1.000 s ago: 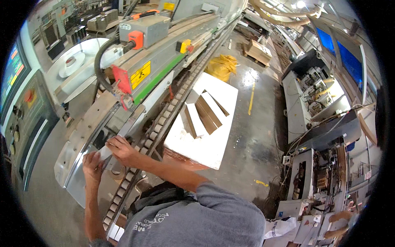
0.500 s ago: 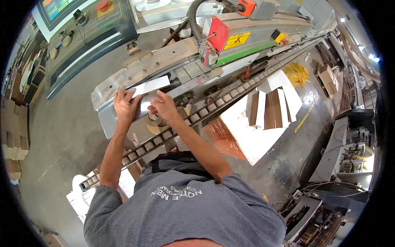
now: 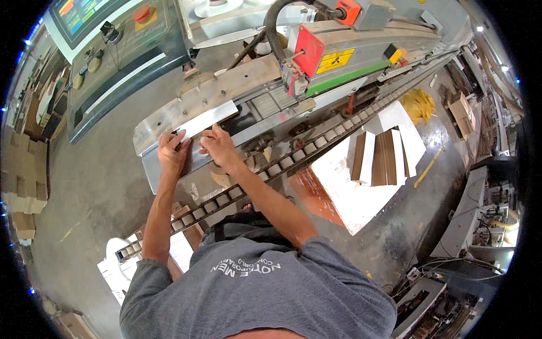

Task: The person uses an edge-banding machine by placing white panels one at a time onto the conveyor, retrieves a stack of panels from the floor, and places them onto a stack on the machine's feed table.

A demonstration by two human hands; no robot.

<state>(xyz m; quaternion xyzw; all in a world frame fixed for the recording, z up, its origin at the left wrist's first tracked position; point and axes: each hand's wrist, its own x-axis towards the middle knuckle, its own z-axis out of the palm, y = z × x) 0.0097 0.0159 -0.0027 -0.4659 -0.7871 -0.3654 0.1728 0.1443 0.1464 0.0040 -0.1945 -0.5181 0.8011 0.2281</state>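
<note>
A narrow white board (image 3: pixel 206 117) with a dark near edge lies flat on the metal infeed bed of an edge-banding machine (image 3: pixel 324 62). My left hand (image 3: pixel 171 153) is at the board's left end, fingers bent over it and thumb along the near side. Beside the near edge, my right hand (image 3: pixel 219 148) has its fingers curled together. Whatever its fingertips press or hold is hidden. The bed's metal guide plate (image 3: pixel 197 93) runs along the board's far side.
A conveyor chain of pale pads (image 3: pixel 274 169) runs between my body and the bed. Several cut boards (image 3: pixel 378 158) rest on a white sheet (image 3: pixel 361 203) to the right. A control panel with a red button (image 3: pixel 141 14) stands at the far left, and stacked boards (image 3: pixel 25 175) line the left side.
The view has shifted slightly, moving the scene right. My right hand has come in closer to the board's near edge. My left hand stays at the board's left end.
</note>
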